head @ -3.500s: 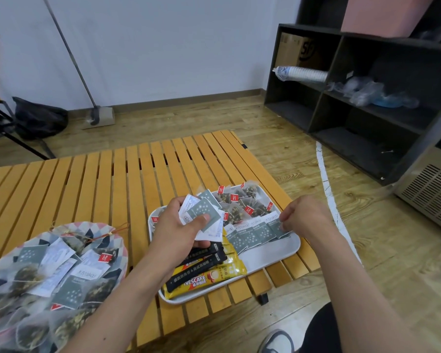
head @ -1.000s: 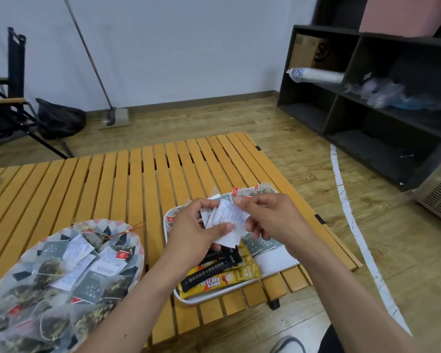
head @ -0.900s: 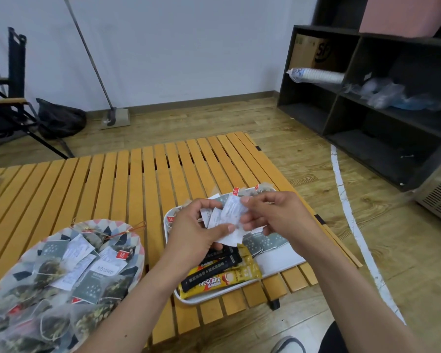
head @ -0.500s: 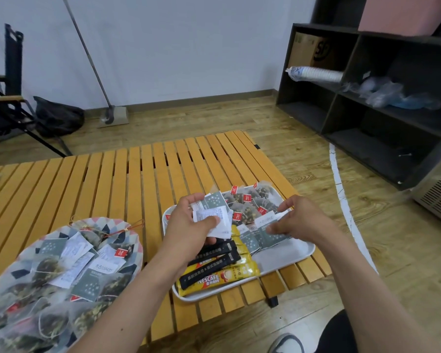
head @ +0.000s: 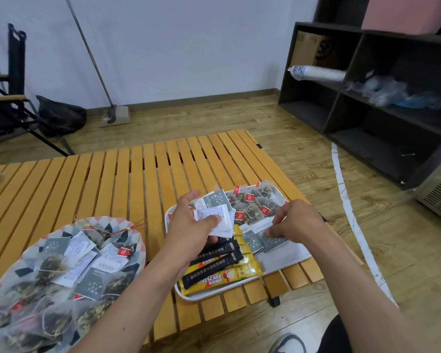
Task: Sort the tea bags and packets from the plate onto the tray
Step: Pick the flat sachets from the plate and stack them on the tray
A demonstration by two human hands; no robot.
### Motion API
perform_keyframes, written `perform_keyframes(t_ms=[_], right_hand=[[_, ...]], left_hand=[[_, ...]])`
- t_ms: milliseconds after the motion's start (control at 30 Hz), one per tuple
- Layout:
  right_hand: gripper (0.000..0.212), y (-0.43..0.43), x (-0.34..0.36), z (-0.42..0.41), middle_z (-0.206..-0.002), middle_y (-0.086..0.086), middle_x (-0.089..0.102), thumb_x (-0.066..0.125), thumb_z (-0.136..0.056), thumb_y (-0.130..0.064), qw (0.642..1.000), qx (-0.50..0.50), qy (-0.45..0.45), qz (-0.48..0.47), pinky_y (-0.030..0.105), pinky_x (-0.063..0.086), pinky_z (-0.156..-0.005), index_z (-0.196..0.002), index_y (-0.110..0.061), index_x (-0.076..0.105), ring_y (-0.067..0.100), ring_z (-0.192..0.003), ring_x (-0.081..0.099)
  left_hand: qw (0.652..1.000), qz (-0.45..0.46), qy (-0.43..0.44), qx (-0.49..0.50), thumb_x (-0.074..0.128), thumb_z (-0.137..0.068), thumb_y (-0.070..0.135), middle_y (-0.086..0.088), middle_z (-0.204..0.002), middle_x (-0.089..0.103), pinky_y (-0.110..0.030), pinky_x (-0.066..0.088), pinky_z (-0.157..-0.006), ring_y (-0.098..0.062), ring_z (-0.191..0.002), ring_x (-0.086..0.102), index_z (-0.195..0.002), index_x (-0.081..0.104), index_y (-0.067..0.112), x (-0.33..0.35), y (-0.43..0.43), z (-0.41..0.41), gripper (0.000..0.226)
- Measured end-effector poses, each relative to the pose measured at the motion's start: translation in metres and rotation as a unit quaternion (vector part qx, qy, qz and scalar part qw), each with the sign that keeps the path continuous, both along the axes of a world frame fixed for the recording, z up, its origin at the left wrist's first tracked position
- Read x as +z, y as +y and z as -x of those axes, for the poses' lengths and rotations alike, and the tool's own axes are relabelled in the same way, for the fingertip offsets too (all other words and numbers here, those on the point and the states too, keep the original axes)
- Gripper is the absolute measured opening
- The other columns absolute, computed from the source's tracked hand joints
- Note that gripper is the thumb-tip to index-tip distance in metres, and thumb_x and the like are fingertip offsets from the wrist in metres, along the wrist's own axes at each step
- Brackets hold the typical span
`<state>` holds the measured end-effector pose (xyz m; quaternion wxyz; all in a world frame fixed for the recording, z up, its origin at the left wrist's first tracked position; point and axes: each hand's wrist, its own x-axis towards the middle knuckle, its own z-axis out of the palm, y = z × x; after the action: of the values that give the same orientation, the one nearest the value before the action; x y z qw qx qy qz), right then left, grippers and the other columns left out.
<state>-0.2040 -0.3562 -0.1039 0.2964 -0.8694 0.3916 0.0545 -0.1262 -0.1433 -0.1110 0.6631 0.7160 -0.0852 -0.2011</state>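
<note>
While the left hand [head: 189, 225] hovers over the near-left part of the white tray [head: 290, 261], its thumb and fingers are closed on a small fan of grey and white packets [head: 215, 212]; the thumb presses across the front of a white one, and the others stick out up and to the right past the fingertips. The right hand [head: 295, 220] is lower and to the right, over the middle of the tray, with its fingers curled down and the fingertips [head: 271, 234] pressing on a grey packet [head: 274, 242] that lies flat in a row of similar grey packets. Whether the right hand actually pinches that packet or only touches it cannot be told.

On the tray, mesh tea bags [head: 255, 202] with red tags fill the far end, behind both hands. Black stick sachets [head: 214, 253] and yellow Nescafe sachets [head: 222, 277] lie side by side at the near-left end, partly under the left wrist. The strip of tray just in front of the right hand is bare.

To the left, apart from the tray, a patterned plate [head: 135, 240] sits on the slatted wooden table [head: 112, 179], heaped with more grey and white packets and mesh tea bags. Neither hand is near the plate.
</note>
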Motion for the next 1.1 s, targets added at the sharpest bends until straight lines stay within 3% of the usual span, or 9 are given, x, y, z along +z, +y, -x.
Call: perform_keyframes(t_ms=[167, 333, 467, 533, 633, 700, 833, 1000, 1100], right_hand=[[0.024, 0.001, 0.000, -0.001, -0.069, 0.002, 0.074, 0.094, -0.071, -0.025, 1.000, -0.002, -0.024, -0.010, 0.033, 0.061, -0.072, -0.077, -0.017, 0.072, 0.019, -0.072, 0.075], [0.026, 0.005, -0.001, -0.003, -0.075, 0.002, 0.075, 0.094, -0.071, -0.026, 1.000, 0.000, -0.014, 0.017, 0.040, 0.063, -0.078, -0.071, -0.021, 0.068, 0.021, -0.077, 0.074], [0.027, 0.007, 0.001, -0.003, -0.081, 0.002, 0.075, 0.094, -0.069, -0.032, 0.999, 0.011, 0.012, 0.045, 0.036, 0.061, -0.073, -0.076, -0.019, 0.070, 0.022, -0.081, 0.073], [0.026, 0.009, 0.002, -0.003, -0.084, -0.002, 0.073, 0.091, -0.073, -0.034, 0.997, 0.017, -0.031, 0.065, 0.032, 0.056, -0.067, -0.077, -0.023, 0.068, 0.019, -0.080, 0.070], [0.016, 0.017, 0.013, -0.001, -0.077, -0.005, 0.073, 0.080, -0.085, -0.038, 0.972, 0.020, -0.232, -0.029, 0.029, 0.054, -0.064, -0.083, -0.024, 0.071, 0.010, -0.072, 0.069], [0.020, 0.029, 0.025, 0.001, -0.076, -0.002, 0.075, 0.076, -0.088, -0.041, 0.943, 0.034, -0.294, -0.155, 0.026, 0.051, -0.062, -0.088, -0.021, 0.075, 0.005, -0.065, 0.066], [0.022, 0.039, 0.026, 0.002, -0.088, 0.007, 0.076, 0.087, -0.079, -0.025, 0.926, 0.078, -0.292, -0.225, 0.020, 0.051, -0.057, -0.095, -0.017, 0.075, 0.009, -0.068, 0.066], [0.017, 0.024, 0.026, 0.006, -0.099, 0.015, 0.076, 0.079, -0.086, -0.013, 0.923, 0.052, -0.252, -0.287, 0.028, 0.050, -0.062, -0.100, -0.014, 0.069, 0.014, -0.074, 0.065], [0.016, 0.016, 0.028, 0.010, -0.093, 0.015, 0.075, 0.076, -0.087, -0.010, 0.926, 0.035, -0.235, -0.294, 0.029, 0.048, -0.061, -0.101, -0.014, 0.068, 0.013, -0.069, 0.062]], left_hand=[[1.000, -0.001, -0.001, 0.000, 0.074, -0.091, 0.004, -0.001, -0.114, 0.072, -0.035, 0.062, -0.066, -0.021, -0.073, 0.075, -0.147, 0.039, 0.030, 0.001, -0.001, 0.001, 0.071], [1.000, 0.007, 0.005, -0.007, 0.074, -0.091, 0.003, 0.000, -0.115, 0.072, -0.030, 0.060, -0.060, -0.022, -0.081, 0.076, -0.153, 0.036, 0.025, 0.003, -0.001, 0.003, 0.076], [1.000, 0.015, 0.000, -0.020, 0.073, -0.091, 0.000, 0.001, -0.112, 0.074, -0.026, 0.058, -0.056, -0.020, -0.084, 0.076, -0.145, 0.045, 0.027, 0.006, -0.001, 0.005, 0.066], [0.999, 0.013, -0.010, -0.030, 0.072, -0.091, -0.001, 0.001, -0.105, 0.076, -0.025, 0.056, -0.054, -0.017, -0.079, 0.076, -0.139, 0.049, 0.033, 0.007, 0.000, 0.005, 0.063], [0.998, 0.007, -0.031, -0.049, 0.073, -0.090, -0.002, -0.002, -0.101, 0.077, -0.025, 0.055, -0.054, -0.015, -0.079, 0.076, -0.132, 0.055, 0.039, 0.008, 0.001, 0.005, 0.061], [0.997, 0.000, -0.041, -0.062, 0.075, -0.088, -0.001, -0.003, -0.102, 0.078, -0.027, 0.055, -0.055, -0.018, -0.083, 0.077, -0.127, 0.058, 0.041, 0.008, 0.001, 0.005, 0.060], [0.994, -0.003, -0.042, -0.099, 0.079, -0.083, -0.003, 0.001, -0.098, 0.080, -0.033, 0.055, -0.056, -0.024, -0.083, 0.077, -0.123, 0.059, 0.032, 0.008, 0.000, 0.008, 0.057], [0.995, -0.001, -0.031, -0.096, 0.082, -0.080, -0.005, 0.002, -0.099, 0.080, -0.036, 0.055, -0.056, -0.024, -0.083, 0.078, -0.121, 0.059, 0.026, 0.009, -0.001, 0.008, 0.056], [0.996, 0.005, -0.028, -0.082, 0.082, -0.080, -0.005, 0.005, -0.099, 0.080, -0.035, 0.056, -0.056, -0.024, -0.083, 0.078, -0.121, 0.059, 0.025, 0.009, -0.001, 0.008, 0.055]])
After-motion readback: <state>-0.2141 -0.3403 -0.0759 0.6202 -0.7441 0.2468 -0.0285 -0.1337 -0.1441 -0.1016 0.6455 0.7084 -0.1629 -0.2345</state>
